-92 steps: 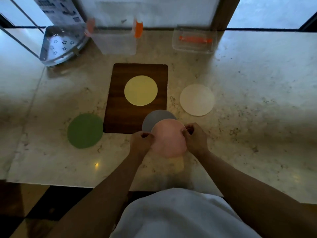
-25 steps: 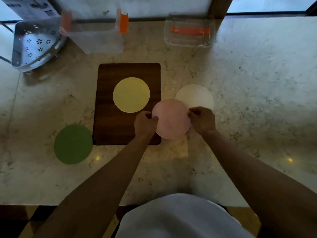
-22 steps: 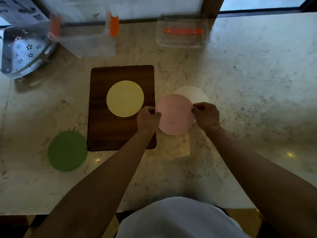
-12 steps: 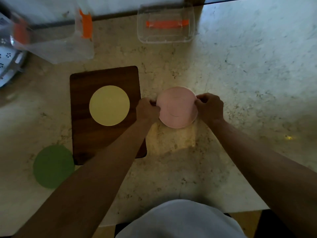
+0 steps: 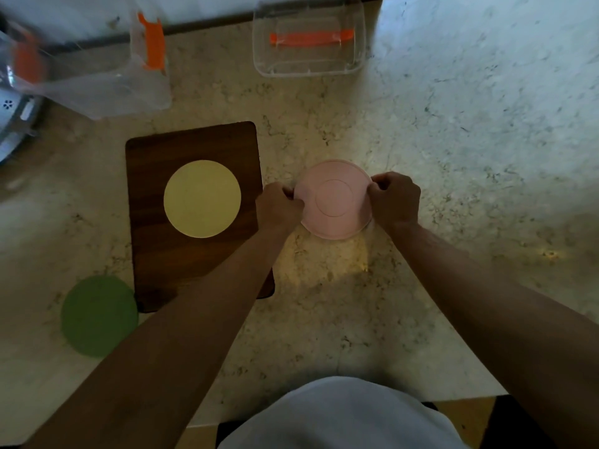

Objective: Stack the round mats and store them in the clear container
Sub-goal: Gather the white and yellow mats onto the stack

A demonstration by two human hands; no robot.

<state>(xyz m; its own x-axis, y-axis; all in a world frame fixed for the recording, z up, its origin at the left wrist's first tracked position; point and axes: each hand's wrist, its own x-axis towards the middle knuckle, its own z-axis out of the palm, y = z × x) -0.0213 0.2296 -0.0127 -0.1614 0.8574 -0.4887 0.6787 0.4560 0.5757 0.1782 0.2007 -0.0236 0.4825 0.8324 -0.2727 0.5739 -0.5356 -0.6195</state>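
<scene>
A pale marble countertop seen from above, two bare forearms reaching in from the bottom edge. The left hand and right hand each pinch an opposite edge of a pink round mat — fingers curled closed on its rim. Half a second ago a white mat's edge showed behind the pink one; now the pink mat covers it entirely. To the left, a green mat lies on the marble beside a dark wooden board, which carries a yellow mat. Farther back stand a clear container with orange clips and a clear lid — nothing lies between them and the hands.
</scene>
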